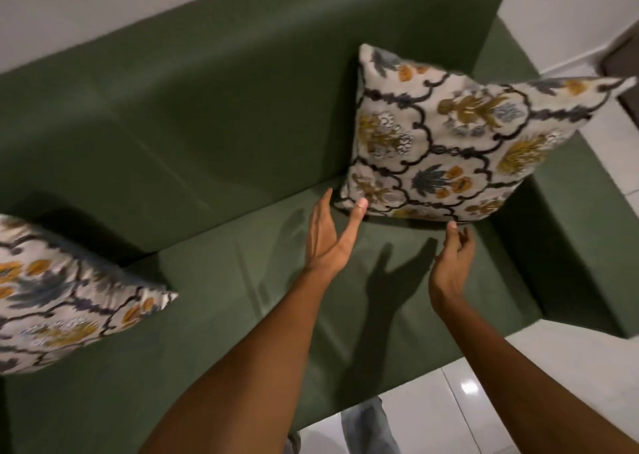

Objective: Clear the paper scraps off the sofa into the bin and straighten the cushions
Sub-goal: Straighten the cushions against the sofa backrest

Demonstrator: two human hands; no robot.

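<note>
The floral-patterned square fabric cushion (449,142) stands propped in the green sofa's (207,142) right corner. Left hand (328,236), fingers spread, touches its lower-left corner; right hand (453,256), fingers loosely apart, sits just below its bottom edge.

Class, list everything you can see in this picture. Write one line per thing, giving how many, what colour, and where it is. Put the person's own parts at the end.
sofa: one, dark green, fills most of the view; no paper scraps visible on its seat.
patterned cushion: one, cream with black, mustard and blue-grey floral print, standing against the backrest at the right end of the sofa.
second cushion: one, same print, at the left edge, partly out of frame.
wall: white, behind the sofa.
floor: glossy white tiles, at lower right.
left hand: one, open, thumb tip touching the right cushion's lower left corner.
right hand: one, open, fingertips at that cushion's bottom edge.
</note>
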